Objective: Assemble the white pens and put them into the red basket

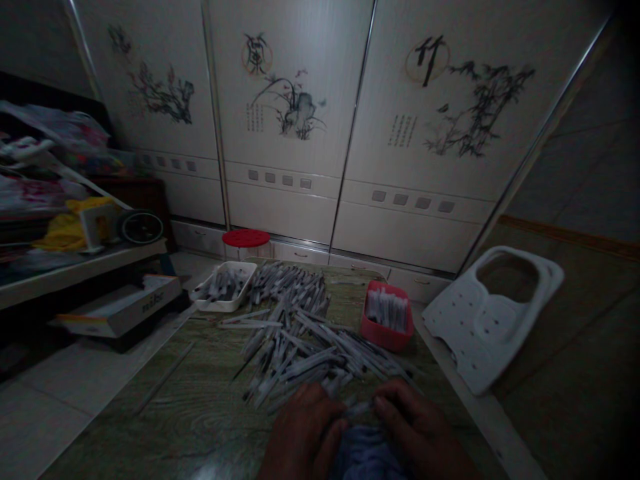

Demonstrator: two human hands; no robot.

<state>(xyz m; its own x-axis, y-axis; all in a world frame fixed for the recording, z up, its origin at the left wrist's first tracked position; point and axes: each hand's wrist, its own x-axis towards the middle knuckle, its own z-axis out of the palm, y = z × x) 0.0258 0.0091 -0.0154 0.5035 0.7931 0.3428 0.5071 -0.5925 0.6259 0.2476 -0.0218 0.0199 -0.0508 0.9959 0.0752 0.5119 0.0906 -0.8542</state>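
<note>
Near the front edge of the table, my left hand (pixel 307 427) and my right hand (pixel 413 421) are close together with their fingers closed. A pale, clear pen (pixel 360 407) spans the gap between my fingertips, and each hand pinches one end of it. Just beyond them lies a loose heap of similar pens (pixel 300 350), clear-barrelled with dark parts, pointing in many directions. Further back is a denser pile of pens (pixel 287 283). Fingers and dim light hide the details of the held pen.
A white tray (pixel 219 306) with dark-tipped pieces stands back left; a red basket (pixel 385 339) of upright pens stands right. One thin stick (pixel 165 377) lies alone at left. A red stool (pixel 246 238), a folded white plastic seat (pixel 493 317) and a cardboard box (pixel 125 310) surround the table (pixel 165 433).
</note>
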